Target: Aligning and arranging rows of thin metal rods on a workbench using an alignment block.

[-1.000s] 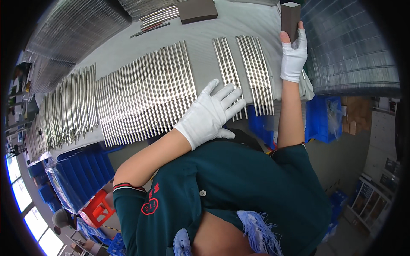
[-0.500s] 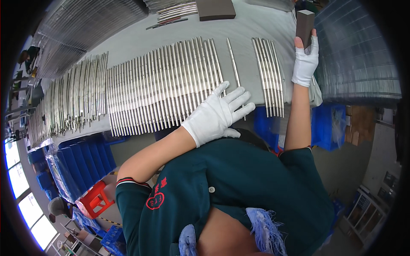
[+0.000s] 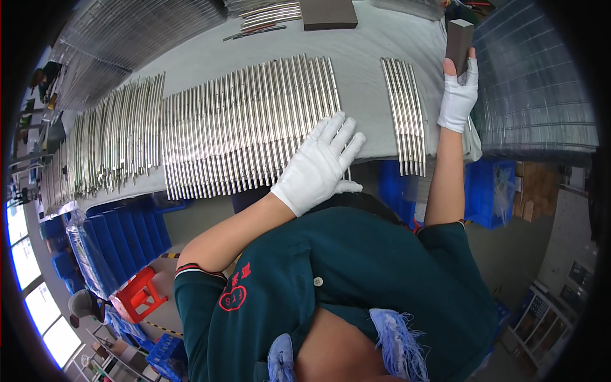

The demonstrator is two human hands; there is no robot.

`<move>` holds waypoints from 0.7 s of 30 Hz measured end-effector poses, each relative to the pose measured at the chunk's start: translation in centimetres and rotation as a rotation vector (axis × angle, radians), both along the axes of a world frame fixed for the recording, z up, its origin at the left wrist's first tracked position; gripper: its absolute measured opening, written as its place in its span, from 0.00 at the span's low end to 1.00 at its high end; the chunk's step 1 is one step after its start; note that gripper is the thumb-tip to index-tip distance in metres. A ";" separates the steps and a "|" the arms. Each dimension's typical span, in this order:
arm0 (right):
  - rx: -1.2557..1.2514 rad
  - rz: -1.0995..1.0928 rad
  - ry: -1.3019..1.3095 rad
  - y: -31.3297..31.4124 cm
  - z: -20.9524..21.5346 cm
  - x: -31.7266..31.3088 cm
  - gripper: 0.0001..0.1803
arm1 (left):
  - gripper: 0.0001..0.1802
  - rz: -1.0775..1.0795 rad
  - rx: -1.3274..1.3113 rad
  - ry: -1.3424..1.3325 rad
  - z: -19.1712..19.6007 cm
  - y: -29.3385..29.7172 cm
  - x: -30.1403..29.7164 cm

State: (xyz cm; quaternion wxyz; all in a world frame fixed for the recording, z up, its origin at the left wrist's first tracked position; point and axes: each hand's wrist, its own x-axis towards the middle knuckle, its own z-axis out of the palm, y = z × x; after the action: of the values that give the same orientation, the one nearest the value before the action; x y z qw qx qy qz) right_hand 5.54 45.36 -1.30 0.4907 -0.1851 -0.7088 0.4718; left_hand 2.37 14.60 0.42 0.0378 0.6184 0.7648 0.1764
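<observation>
My left hand (image 3: 318, 156), in a white glove, lies with fingers apart over the right end of a long row of silvery metal rods (image 3: 242, 127), touching the end rods near their lower parts. My right hand (image 3: 458, 108), also gloved but with bare thumb and fingertip showing, grips an upright dark grey-brown block (image 3: 458, 46) at the table's right side. Between my hands a small group of similar rods (image 3: 405, 114) lies apart from the long row. Farther left is another bunch of rods (image 3: 130, 134), less evenly lined up.
A pale cloth covers the table (image 3: 369, 70). At its far side lie a flat dark block (image 3: 329, 15) and more thin rods (image 3: 270, 14). Stacked clear plastic trays (image 3: 534, 89) stand right. Blue bins (image 3: 493, 191) sit below the table edge; a red stool (image 3: 140, 296) is lower left.
My left hand has slid a little left, and the single rod that lay apart is now against the long row's right end. My right hand still holds the block.
</observation>
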 end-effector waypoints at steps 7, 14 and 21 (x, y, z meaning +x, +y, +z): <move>0.015 -0.004 -0.006 0.2 -0.1 0.2 0.39 | 0.45 0.056 0.028 -0.004 0.2 -0.6 -0.1; 0.055 -0.017 -0.015 0.3 -0.2 0.0 0.40 | 0.39 0.133 0.001 0.219 -0.7 -0.6 0.3; 0.044 -0.009 0.001 0.4 -0.3 0.1 0.39 | 0.41 0.192 0.146 0.101 -1.0 -1.0 0.3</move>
State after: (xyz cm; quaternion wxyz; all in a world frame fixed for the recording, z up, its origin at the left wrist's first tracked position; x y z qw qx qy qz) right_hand 5.59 45.73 -1.63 0.4971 -0.1773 -0.7178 0.4541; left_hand 2.69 13.56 -0.59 -0.0628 0.5517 0.8065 0.2030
